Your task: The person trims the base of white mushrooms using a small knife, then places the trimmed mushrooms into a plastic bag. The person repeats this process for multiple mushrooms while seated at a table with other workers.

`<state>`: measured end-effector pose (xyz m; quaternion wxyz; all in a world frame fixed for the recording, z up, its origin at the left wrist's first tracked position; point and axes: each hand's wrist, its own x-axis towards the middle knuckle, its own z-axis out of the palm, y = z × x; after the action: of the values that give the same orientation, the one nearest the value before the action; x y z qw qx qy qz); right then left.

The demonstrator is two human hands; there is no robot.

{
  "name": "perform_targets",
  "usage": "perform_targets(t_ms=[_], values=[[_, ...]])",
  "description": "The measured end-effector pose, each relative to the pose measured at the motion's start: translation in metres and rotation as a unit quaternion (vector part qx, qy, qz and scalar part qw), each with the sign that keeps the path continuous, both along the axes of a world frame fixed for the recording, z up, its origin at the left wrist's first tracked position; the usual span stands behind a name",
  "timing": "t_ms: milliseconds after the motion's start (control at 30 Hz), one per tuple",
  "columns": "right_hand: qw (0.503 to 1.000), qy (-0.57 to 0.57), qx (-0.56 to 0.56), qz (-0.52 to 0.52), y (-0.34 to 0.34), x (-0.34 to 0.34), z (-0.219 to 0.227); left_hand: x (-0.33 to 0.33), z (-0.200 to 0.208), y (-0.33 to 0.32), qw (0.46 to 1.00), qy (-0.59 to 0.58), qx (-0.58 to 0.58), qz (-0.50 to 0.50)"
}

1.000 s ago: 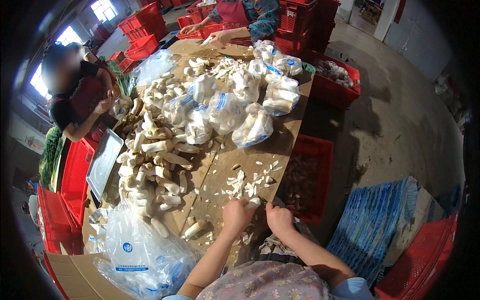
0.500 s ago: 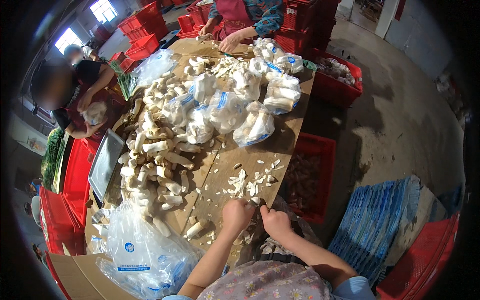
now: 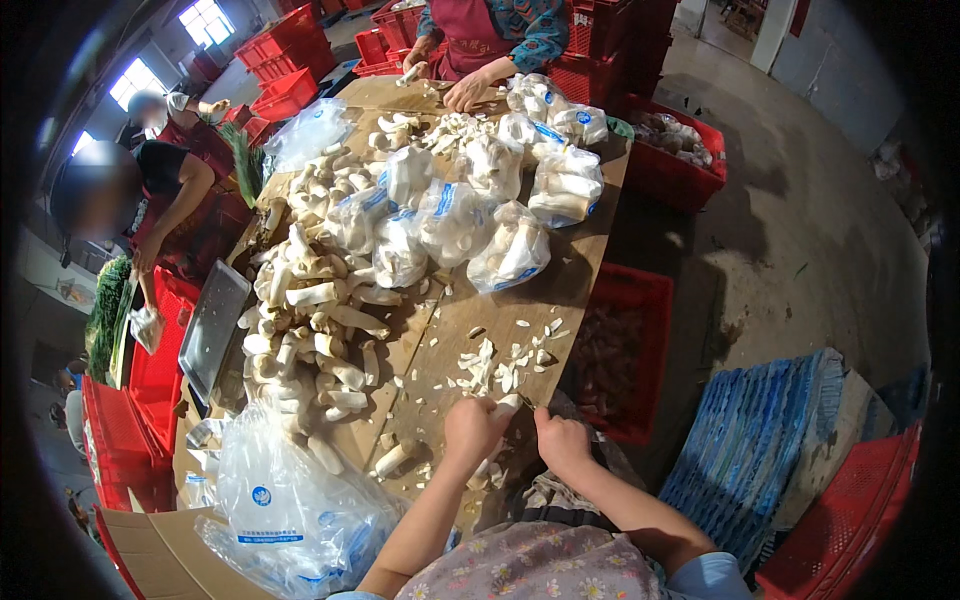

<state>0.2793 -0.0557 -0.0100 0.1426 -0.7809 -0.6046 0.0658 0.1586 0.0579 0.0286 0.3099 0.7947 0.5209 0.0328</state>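
Near the table's front edge, my left hand (image 3: 472, 432) is closed around a king oyster mushroom (image 3: 508, 406), whose pale end sticks out past the fingers. Just beside it, my right hand (image 3: 563, 442) is closed on a small knife (image 3: 527, 402); only a thin dark bit of it shows by the mushroom. White trimmings (image 3: 487, 368) lie right beyond both hands. A single mushroom (image 3: 395, 458) rests left of my left forearm. Farther left spreads a big heap of untrimmed king oyster mushrooms (image 3: 300, 330).
Filled bags of mushrooms (image 3: 447, 222) stand mid-table. A loose plastic bag (image 3: 290, 500) lies front left, a metal tray (image 3: 214, 328) at the left edge. Red crates (image 3: 650, 400) sit right of the table. One co-worker (image 3: 470, 40) works at the far end, others at the left.
My right hand has shifted slightly right, away from the left, and more of the mushroom shows. The left co-worker has lowered a bag toward a red crate; the far one's hands have moved.
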Motion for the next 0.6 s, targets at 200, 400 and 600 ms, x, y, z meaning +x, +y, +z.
perform_targets(t_ms=[200, 400, 600], values=[[0.999, -0.002, 0.018, 0.047, 0.003, -0.007, 0.0, 0.004, 0.002, 0.001, 1.0, 0.013, 0.02, -0.011], [0.999, 0.008, -0.032, 0.025, 0.007, -0.006, -0.008, 0.004, 0.003, 0.001, 0.999, 0.023, 0.022, -0.023], [0.995, -0.004, -0.099, -0.002, 0.008, 0.0, -0.02, 0.002, 0.002, 0.002, 0.999, 0.029, 0.016, -0.028]])
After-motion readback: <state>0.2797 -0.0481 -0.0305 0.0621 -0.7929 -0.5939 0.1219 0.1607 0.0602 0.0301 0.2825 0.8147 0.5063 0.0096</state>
